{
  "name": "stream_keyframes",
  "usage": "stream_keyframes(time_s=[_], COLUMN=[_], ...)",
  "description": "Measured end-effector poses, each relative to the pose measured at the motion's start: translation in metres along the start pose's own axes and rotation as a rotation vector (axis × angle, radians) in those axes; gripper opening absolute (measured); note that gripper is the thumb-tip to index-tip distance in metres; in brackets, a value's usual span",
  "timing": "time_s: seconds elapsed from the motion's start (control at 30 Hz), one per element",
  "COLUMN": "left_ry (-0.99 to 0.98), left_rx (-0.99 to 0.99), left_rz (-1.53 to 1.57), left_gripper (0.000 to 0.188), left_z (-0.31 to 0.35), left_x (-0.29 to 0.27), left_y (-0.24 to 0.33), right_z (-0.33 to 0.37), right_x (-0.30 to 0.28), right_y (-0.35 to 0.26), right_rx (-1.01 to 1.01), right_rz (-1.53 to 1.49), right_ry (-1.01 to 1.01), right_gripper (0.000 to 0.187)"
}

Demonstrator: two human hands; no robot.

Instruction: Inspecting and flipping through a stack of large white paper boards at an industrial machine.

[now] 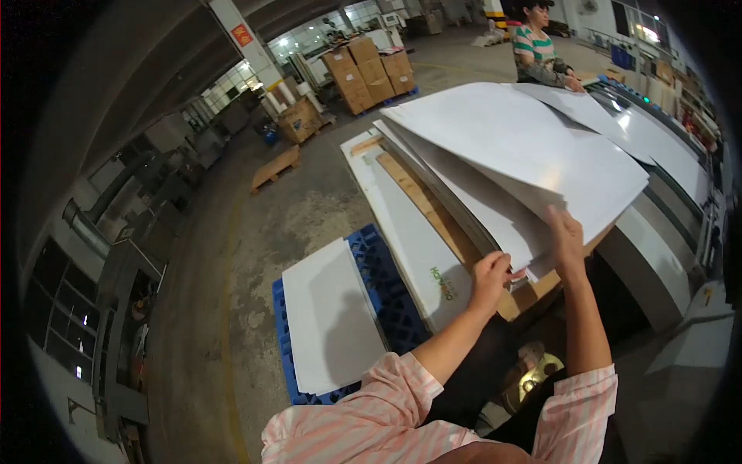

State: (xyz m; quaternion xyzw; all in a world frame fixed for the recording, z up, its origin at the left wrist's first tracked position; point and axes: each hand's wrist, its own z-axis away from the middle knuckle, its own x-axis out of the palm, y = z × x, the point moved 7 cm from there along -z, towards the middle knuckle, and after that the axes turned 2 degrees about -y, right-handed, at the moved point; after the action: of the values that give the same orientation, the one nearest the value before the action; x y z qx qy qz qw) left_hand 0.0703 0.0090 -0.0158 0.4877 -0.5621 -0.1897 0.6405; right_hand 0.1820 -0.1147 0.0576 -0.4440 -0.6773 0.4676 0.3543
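Note:
A large, glossy white sheet [495,131] bows upward over a stack of white sheets [487,197], leaving a wedge-shaped gap between them. My right hand [566,241] grips the raised sheet at its near edge, thumb up and the other fingers partly hidden. Lower and to the left, my left hand [489,280] is closed at the stack's near corner, its fingertips pinching sheet edges. How many sheets it holds cannot be made out. Under the stack's left side show a wooden slat [421,192] and a white board [402,224] with green print.
On my left, a blue plastic pallet [371,259] bears a pile of white sheets [328,317]. A machine bed with a white sheet [672,147] runs along the right. Beyond it a co-worker [535,50] touches a sheet. Cardboard boxes [352,81] and a wooden pallet [275,167] stand farther off.

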Motion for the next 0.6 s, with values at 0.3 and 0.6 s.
stream_keyframes(time_s=[0.3,0.6], left_ry=[-0.022,0.027], left_rx=[0.021,-0.008], left_rz=[-0.017,0.021], left_gripper=[0.014,0.038], left_z=[0.007,0.006], left_x=[0.012,0.009], left_y=[0.018,0.015], right_z=[0.022,0.034], right_x=[0.029,0.049], right_y=[-0.063,-0.05], right_rx=[-0.609,-0.631], right_rz=[0.435,0.832], right_ry=[-0.185,-0.492], right_gripper=[0.019,0.039])
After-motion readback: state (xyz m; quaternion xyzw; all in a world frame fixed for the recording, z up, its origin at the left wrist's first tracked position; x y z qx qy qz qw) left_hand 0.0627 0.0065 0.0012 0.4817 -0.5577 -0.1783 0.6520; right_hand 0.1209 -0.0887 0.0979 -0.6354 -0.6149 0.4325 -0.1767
